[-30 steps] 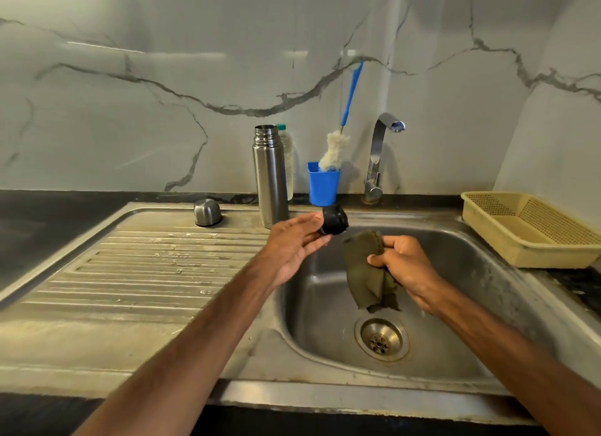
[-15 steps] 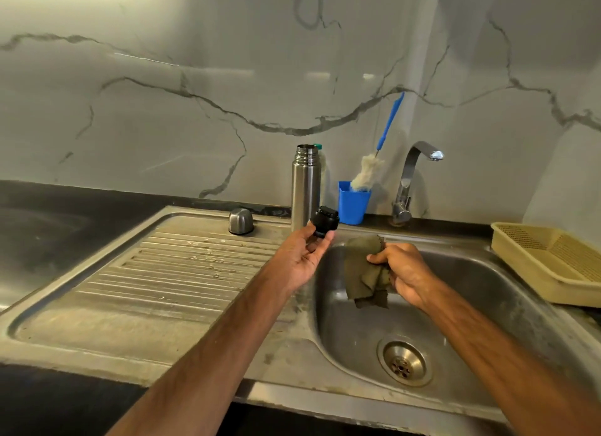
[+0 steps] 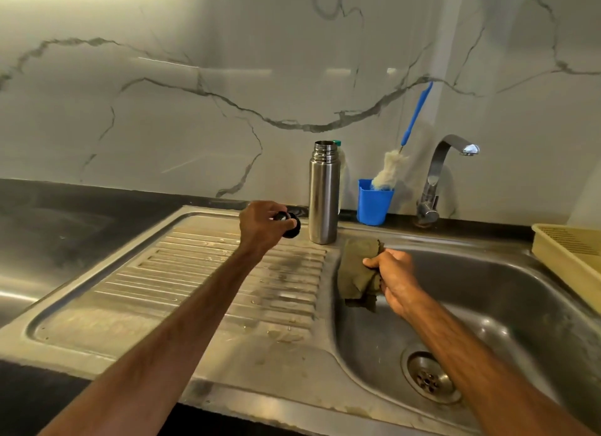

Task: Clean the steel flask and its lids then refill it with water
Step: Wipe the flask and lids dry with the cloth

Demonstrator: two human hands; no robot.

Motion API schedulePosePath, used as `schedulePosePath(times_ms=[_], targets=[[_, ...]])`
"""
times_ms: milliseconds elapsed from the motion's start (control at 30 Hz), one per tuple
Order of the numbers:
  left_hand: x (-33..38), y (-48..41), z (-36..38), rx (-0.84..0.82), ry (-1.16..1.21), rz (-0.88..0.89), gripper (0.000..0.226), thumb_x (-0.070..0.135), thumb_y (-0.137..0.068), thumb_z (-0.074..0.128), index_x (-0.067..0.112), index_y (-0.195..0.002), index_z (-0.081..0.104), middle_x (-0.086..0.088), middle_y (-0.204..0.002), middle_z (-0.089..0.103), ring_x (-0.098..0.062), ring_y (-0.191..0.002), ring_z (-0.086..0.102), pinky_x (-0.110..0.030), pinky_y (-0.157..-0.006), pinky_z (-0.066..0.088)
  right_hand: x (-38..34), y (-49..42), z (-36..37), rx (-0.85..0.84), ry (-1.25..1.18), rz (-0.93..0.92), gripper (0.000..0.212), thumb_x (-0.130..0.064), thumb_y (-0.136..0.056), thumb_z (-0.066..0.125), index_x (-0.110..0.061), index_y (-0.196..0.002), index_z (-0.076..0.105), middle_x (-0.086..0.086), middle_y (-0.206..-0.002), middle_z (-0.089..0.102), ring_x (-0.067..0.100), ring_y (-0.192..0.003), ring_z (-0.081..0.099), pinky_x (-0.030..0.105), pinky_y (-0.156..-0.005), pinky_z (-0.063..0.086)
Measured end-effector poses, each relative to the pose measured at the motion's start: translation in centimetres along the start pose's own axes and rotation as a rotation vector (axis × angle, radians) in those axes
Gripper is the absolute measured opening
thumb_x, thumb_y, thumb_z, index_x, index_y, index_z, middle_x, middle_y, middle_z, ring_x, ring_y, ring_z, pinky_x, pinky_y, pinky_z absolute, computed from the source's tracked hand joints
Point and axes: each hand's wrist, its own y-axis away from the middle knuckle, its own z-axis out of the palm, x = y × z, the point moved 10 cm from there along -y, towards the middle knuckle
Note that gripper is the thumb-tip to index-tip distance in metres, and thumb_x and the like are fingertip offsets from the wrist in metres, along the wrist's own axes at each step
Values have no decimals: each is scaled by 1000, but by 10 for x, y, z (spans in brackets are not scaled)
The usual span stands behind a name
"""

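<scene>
Left grip (image 3: 260, 227) pinches black lid (image 3: 290, 226) beside open flask (image 3: 323, 195), right (image 3: 395, 281) clutches cloth (image 3: 356, 273); careless set-down risks toppling flask.

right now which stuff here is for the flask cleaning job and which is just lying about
For the job: steel flask, black lid in the left hand, green cloth in the right hand, tap, sink, bottle brush.

Lying about: blue cup, yellow basket.
</scene>
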Motion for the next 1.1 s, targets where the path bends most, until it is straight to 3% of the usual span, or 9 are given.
schedulePosePath(times_ms=[100, 200, 433, 600, 800, 867, 933, 1000, 1100], targets=[[11, -22, 23, -68, -264, 142, 32, 21, -76, 89, 7, -104, 80, -9, -102, 79, -18, -88, 71, -28, -78, 55, 4, -1, 0, -4, -7, -11, 25, 10, -89, 56, -12, -89, 67, 9, -93, 72, 23, -87, 69, 33, -71, 57], [7, -41, 44, -108, -393, 150, 37, 22, -77, 89, 5, -109, 78, -11, -107, 76, -14, -85, 63, -26, -74, 51, 6, -3, -2, 2, -34, -15, 24, 9, -89, 56, -12, -87, 67, 10, -93, 72, 23, -87, 69, 31, -69, 57], [-14, -64, 68, -165, -464, 11, 33, 20, -79, 88, 7, -105, 73, -10, -104, 71, -24, -93, 67, -43, -87, 60, 6, -7, 4, -39, -16, -51, 27, 7, -91, 57, -18, -86, 66, 7, -94, 72, 25, -92, 70, 34, -75, 58], [-20, -74, 76, -182, -457, 2, 32, 21, -81, 87, 5, -104, 72, -12, -101, 71, -27, -94, 68, -46, -88, 60, 6, -8, 4, -56, -15, -54, 28, 6, -92, 55, -19, -87, 66, 7, -96, 72, 23, -93, 70, 34, -76, 58], [-19, -72, 58, -99, -433, 66, 31, 31, -88, 78, 8, -76, 61, -2, -68, 53, -17, -65, 51, -31, -58, 41, 6, -8, 2, -27, 17, -44, 25, 5, -90, 57, -17, -86, 66, 10, -97, 73, 27, -95, 70, 39, -81, 59], [-21, -70, 41, -19, -442, 98, 23, 27, -89, 74, 7, -82, 65, -5, -78, 60, -23, -77, 57, -34, -63, 45, 6, -6, 1, -27, 11, -41, 24, 5, -91, 57, -17, -87, 66, 9, -98, 72, 26, -95, 70, 38, -81, 59], [-29, -68, 26, -8, -494, 79, 31, 25, -88, 74, 4, -110, 65, -13, -107, 65, -30, -104, 58, -40, -78, 50, 5, -4, 2, -28, 3, -40, 25, 5, -91, 57, -18, -88, 66, 9, -99, 72, 25, -95, 69, 37, -79, 58], [-40, -64, 21, -91, -597, 26, 50, 26, -86, 77, 1, -124, 55, -18, -122, 57, -36, -120, 49, -41, -90, 44, 3, -2, 2, -24, 0, -39, 25, 6, -91, 56, -17, -89, 66, 9, -99, 72, 25, -94, 69, 35, -77, 58], [-59, -60, 25, -244, -682, -32, 59, 30, -88, 78, 1, -131, 50, -20, -133, 50, -38, -127, 45, -46, -107, 40, 1, 0, 1, -21, 8, -41, 23, 6, -91, 56, -15, -88, 66, 11, -96, 72, 26, -93, 70, 35, -75, 58]])
